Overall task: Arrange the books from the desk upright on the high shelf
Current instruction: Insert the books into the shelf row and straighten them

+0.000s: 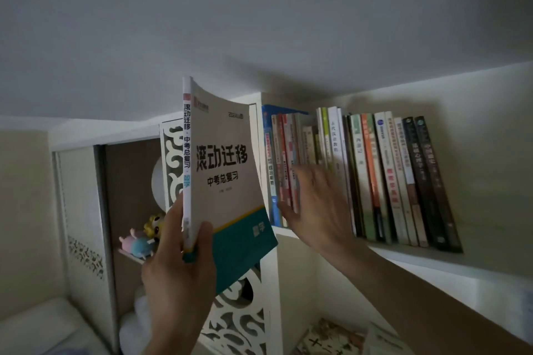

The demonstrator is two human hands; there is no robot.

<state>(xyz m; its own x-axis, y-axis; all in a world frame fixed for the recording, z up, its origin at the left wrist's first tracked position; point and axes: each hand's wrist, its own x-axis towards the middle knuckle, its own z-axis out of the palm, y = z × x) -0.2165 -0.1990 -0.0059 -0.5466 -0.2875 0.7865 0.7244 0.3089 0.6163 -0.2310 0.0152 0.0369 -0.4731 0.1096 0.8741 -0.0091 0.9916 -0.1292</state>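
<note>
Left hand (178, 262): grips the lower spine corner of a softcover book (222, 170), thumb across the glossy cover, fingers behind.
Book: thin, upright, pale cover with a teal band, top corner curling; held just left of the shelf's row.
Right hand (314, 207): blurred, fingers spread straight, against the spines.
Row of books (375, 176): paperbacks, leaning left.
High shelf (409, 256): white, smooth board.
Side panel (230, 323): white carved fretwork.
</note>
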